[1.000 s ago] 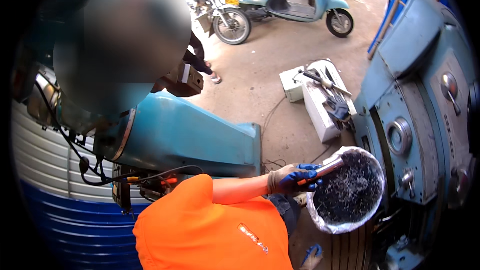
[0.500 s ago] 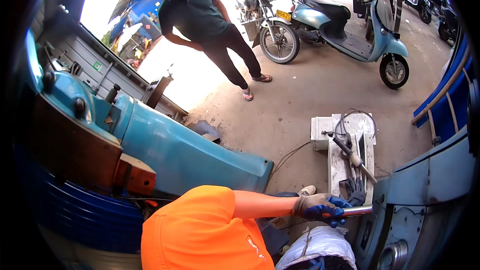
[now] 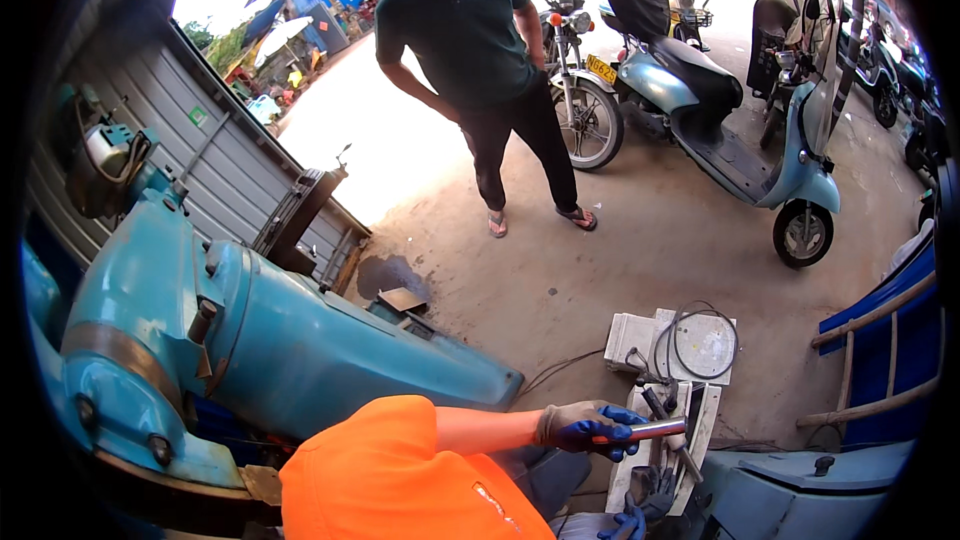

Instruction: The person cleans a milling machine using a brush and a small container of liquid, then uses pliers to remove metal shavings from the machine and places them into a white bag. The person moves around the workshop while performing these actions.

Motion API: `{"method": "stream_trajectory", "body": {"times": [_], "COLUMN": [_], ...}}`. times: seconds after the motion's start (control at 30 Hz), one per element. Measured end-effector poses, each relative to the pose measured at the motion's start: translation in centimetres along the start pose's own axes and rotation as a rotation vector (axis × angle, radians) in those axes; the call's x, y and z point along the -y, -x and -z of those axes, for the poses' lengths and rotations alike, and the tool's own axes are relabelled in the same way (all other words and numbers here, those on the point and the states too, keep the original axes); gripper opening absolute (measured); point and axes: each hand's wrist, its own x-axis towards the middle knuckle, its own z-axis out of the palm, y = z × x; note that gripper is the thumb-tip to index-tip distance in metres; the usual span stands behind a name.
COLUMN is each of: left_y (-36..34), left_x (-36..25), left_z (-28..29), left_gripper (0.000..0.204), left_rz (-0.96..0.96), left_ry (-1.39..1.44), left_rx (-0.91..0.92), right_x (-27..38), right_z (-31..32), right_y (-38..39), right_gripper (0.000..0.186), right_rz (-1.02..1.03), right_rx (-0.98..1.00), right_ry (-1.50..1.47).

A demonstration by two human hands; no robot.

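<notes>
My left hand [image 3: 590, 430], in a grey-and-blue work glove, is closed round a shiny round metal bar [image 3: 658, 429] that points to the right; I cannot tell if it is hollow. The bar is held above a pale stand [image 3: 702, 410]. On that stand lie a long dark and light tool [image 3: 684, 458] and dark gloves [image 3: 652, 493]. My right hand [image 3: 626, 523], in a blue glove, shows only partly at the lower edge, below those gloves. Its fingers are too hidden to read. A white sack [image 3: 583, 527] is beside it.
A large turquoise machine [image 3: 330, 315] fills the left. At the lower right stands a blue-grey metal cabinet [image 3: 790, 500]. A pale box [image 3: 630, 340] and a black cable [image 3: 738, 340] lie ahead. A person [image 3: 465, 60] stands near a parked scooter [image 3: 720, 130].
My left hand has shifted slightly left with the metal bar, whose far end has come away from the cabinet side. The view has tilted and turned. The standing person's stance differs.
</notes>
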Motion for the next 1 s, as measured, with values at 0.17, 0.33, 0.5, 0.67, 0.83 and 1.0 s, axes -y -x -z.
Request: {"method": "stream_trajectory", "body": {"times": [0.17,0.33,0.5,0.67,0.83,1.0], "left_y": [1.0,1.8,2.9,2.9,6.0,10.7], "left_x": [-2.8,-5.3,-7.4,-11.5,-17.7,-22.6], "left_z": [0.0,0.9,2.5,4.7,7.8,10.3], "left_gripper": [0.060,0.056,0.056,0.058,0.048,0.046], "left_rz": [-0.005,-0.052,-0.173,-0.269,-0.408,-0.612], "left_ry": [0.090,0.091,0.131,0.211,0.118,0.190], "left_rx": [-0.059,-0.066,-0.076,-0.071,-0.120,-0.235], "right_x": [7.8,10.3,13.0,16.3,18.7,22.6], "right_z": [-3.9,-3.3,-3.5,-8.0,-17.7,-30.6], "right_y": [-2.2,-3.8,-7.3,-11.0,-15.2,-19.3], "right_gripper": [0.034,0.038,0.041,0.044,0.043,0.044], "right_rz": [0.153,0.000,0.017,0.068,0.035,0.073], "right_rx": [0.026,0.072,0.141,0.165,0.321,0.646], "right_ry": [0.202,0.120,0.238,0.284,0.238,0.277]}}
